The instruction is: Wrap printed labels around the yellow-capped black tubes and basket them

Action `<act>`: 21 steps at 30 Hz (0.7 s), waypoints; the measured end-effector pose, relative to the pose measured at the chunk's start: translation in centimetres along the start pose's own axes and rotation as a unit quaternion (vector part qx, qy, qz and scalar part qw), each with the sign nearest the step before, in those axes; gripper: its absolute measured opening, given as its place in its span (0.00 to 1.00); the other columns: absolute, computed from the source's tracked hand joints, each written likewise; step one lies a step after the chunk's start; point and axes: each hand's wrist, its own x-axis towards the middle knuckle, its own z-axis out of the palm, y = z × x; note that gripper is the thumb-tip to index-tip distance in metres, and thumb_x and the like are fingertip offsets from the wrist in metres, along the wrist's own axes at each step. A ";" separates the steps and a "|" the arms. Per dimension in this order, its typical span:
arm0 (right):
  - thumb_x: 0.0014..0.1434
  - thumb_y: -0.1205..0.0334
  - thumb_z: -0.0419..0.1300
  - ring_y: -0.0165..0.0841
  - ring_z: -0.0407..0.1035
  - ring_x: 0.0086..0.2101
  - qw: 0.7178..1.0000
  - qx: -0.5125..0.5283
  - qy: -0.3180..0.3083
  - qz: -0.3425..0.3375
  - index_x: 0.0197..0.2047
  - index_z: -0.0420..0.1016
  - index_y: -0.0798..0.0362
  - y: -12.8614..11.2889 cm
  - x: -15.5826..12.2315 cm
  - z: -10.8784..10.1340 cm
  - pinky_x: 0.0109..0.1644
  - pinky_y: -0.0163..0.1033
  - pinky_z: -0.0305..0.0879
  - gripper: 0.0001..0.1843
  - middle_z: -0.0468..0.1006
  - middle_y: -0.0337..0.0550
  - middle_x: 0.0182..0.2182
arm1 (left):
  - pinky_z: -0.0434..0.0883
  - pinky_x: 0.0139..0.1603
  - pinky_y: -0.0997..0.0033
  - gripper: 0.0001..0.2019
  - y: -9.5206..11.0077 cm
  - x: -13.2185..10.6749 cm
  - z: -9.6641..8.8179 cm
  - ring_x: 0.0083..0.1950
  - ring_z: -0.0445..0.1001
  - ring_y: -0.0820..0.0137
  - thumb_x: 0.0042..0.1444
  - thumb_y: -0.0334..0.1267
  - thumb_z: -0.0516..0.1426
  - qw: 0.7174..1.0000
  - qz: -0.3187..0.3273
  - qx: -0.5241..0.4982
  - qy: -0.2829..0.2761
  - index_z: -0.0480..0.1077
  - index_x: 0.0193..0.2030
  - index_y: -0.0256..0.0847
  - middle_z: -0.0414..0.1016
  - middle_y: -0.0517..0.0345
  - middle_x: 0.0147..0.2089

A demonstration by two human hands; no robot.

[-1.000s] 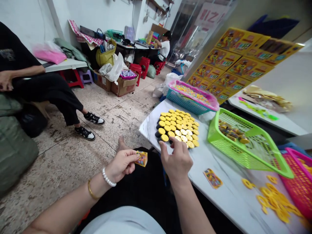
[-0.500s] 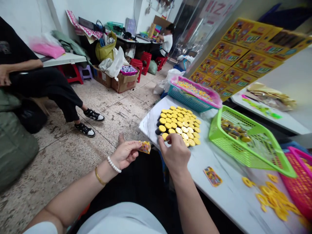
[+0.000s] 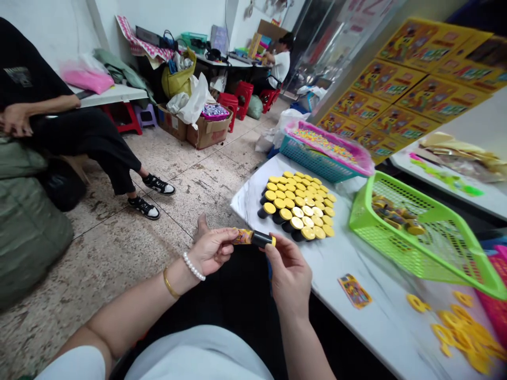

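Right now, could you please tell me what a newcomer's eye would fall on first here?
Probably the close cluster of yellow-capped tubes on the white table, left of the bright green basket. Next, the yellow printed packaging at upper right. Then the centre, where the left hand holds a small printed sleeve and the right hand a black tube.

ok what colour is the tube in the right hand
The tube in the right hand is black with a yellow end, shown best in the head view.

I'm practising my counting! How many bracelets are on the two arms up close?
2, both behind the left hand: a white beaded bracelet nearer the hand and a gold bangle farther up. Any higher up could be hidden.
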 end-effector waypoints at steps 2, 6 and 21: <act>0.54 0.52 0.69 0.39 0.78 0.41 1.000 -0.018 -0.005 -0.021 0.44 0.76 0.53 -0.1 -0.4 0.0 0.49 0.48 0.76 0.18 0.82 0.47 0.40 | 0.44 0.10 0.88 0.05 -0.1 0.1 -0.1 0.14 0.56 0.88 0.56 0.28 0.63 1.000 0.004 -0.002 -0.001 0.70 0.35 0.35 0.73 0.62 0.29; 0.55 0.54 0.69 0.41 0.78 0.46 0.998 -0.037 -0.033 -0.035 0.44 0.75 0.53 -0.5 -1.5 0.1 0.54 0.50 0.75 0.17 0.81 0.53 0.48 | 0.44 0.10 0.88 0.04 -0.3 0.3 -0.1 0.15 0.56 0.87 0.57 0.28 0.62 1.000 0.002 0.003 0.004 0.70 0.33 0.33 0.72 0.60 0.27; 0.53 0.59 0.71 0.38 0.79 0.39 0.995 0.022 -0.036 -0.088 0.43 0.76 0.50 -2.0 -2.4 -1.9 0.44 0.43 0.78 0.14 0.83 0.47 0.40 | 0.59 0.18 0.85 0.21 -0.1 -2.4 1.5 0.27 0.69 0.78 0.45 0.44 0.70 0.973 0.164 0.158 -0.026 0.75 0.42 0.34 0.71 0.58 0.30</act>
